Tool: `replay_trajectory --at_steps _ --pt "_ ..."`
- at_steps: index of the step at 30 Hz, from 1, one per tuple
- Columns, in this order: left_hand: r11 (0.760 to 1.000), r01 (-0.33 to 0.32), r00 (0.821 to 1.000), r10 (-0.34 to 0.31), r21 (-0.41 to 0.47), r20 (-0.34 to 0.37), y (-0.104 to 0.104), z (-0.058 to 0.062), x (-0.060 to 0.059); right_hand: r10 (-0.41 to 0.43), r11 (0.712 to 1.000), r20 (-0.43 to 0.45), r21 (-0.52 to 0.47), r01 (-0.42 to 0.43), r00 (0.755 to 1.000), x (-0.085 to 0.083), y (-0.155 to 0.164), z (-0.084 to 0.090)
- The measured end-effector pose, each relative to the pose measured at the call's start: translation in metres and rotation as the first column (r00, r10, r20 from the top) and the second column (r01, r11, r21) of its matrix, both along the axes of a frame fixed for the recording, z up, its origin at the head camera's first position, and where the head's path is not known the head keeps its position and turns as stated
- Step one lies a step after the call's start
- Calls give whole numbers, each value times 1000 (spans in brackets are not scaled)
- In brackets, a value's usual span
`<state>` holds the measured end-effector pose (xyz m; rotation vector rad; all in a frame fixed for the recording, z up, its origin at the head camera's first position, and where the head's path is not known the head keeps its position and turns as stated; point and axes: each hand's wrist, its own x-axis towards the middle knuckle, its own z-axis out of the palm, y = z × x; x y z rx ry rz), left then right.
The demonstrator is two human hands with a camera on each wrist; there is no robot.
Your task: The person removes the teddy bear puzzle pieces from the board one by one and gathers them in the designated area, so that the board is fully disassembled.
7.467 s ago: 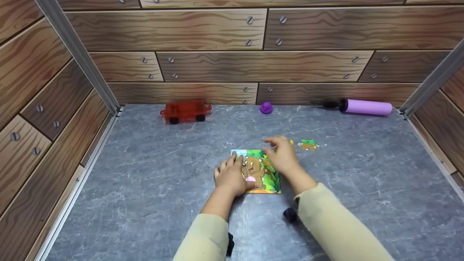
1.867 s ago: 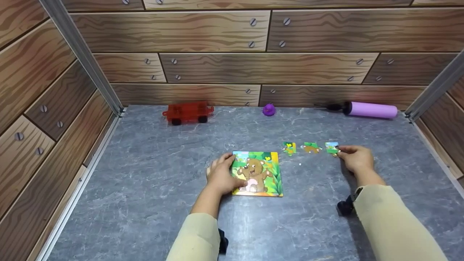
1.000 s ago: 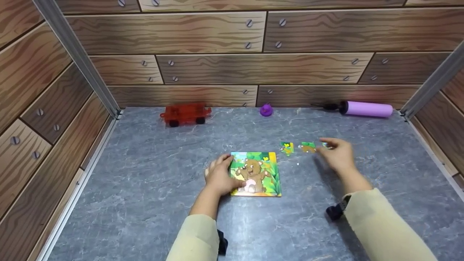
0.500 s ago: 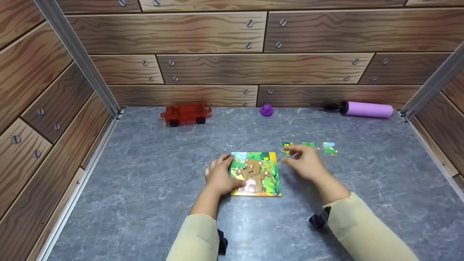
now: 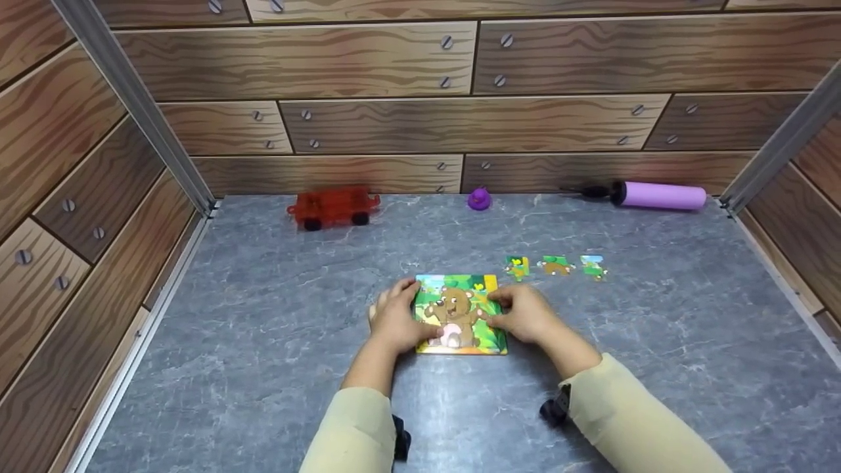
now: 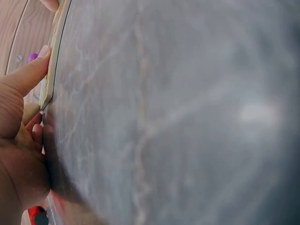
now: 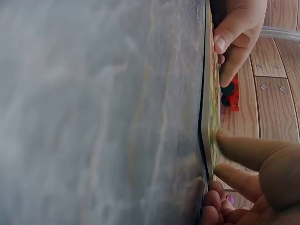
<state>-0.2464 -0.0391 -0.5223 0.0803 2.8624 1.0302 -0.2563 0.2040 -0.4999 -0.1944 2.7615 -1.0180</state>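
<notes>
Grey marbled desk (image 5: pixel 276 341) boxed in by wood-print walls (image 5: pixel 460 125) on three sides. At the back, well apart from each other: red toy cart (image 5: pixel 333 205) on the left, lilac pump (image 5: pixel 659 195) on the right, small purple duck (image 5: pixel 479 198) between them, all just by the back wall. Bear puzzle board (image 5: pixel 460 314) lies flat mid-desk in front of me. My left hand (image 5: pixel 394 320) sits on its left edge, thumb along the rim, fingers curled against the board side in the left wrist view (image 6: pixel 28 89). My right hand (image 5: pixel 523 314) is on the right edge, thumb and fingers bent onto the board, fingertips (image 7: pixel 243 152) pressing its face and rim in the right wrist view. So both hands clasp the board from either side. Three loose puzzle pieces (image 5: pixel 556 266) lie in a row on the desk just past the board's far right corner, near it but apart, none touched.
</notes>
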Motion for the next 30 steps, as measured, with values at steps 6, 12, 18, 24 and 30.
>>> replay_trajectory --at_steps 6,12,18,24,30 --pt "1000 -7 1000 7 16 -1 0 1 2 -3 999 12 52 2 1000 3 -4 0" --pt "999 35 999 -35 0 -31 5 3 7 -42 999 25 28 41 999 3 -2 -1" --pt "988 122 992 -125 -98 -25 15 7 16 -35 999 9 -6 35 999 4 -1 -3" --pt "970 187 982 -183 -155 38 20 8 21 -38 999 -8 -17 38 999 3 -1 -4" --pt "971 186 982 -180 -151 49 23 10 22 -58 998 14 -27 58 998 3 -4 -4"
